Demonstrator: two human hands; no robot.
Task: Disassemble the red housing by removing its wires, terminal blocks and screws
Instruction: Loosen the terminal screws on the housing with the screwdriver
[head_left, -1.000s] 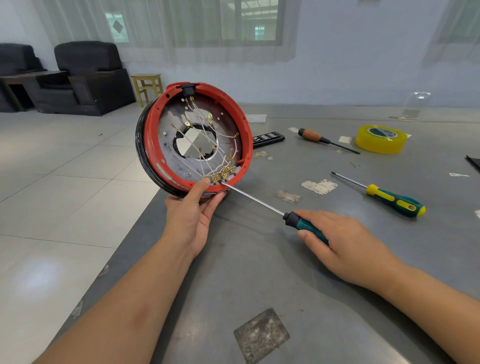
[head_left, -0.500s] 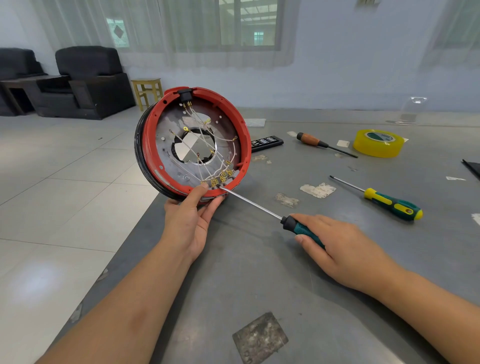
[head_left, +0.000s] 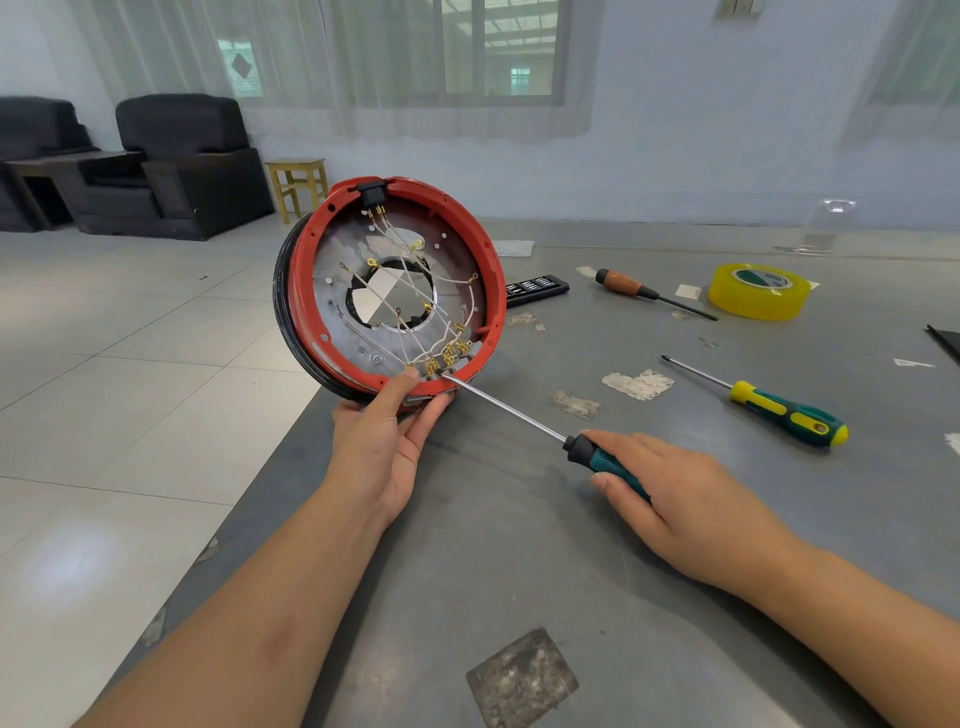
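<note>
Hands at work on a grey metal table (head_left: 519, 545): the left hand (head_left: 382, 441) props the red housing (head_left: 389, 283) on edge at the table's left corner, thumb over the lower rim, apparently so its wired interior faces the worker. White wires (head_left: 415, 306) cross the metal plate to brass terminals (head_left: 447, 356) clustered at the bottom. The right hand (head_left: 680, 499) grips a teal-handled screwdriver (head_left: 605, 460), its tip at those terminals, likely to loosen a screw. Further right lie a wooden-handled screwdriver (head_left: 623, 285), a yellow-and-green screwdriver (head_left: 779, 410) and a yellow tape roll (head_left: 759, 290), spare within reach.
</note>
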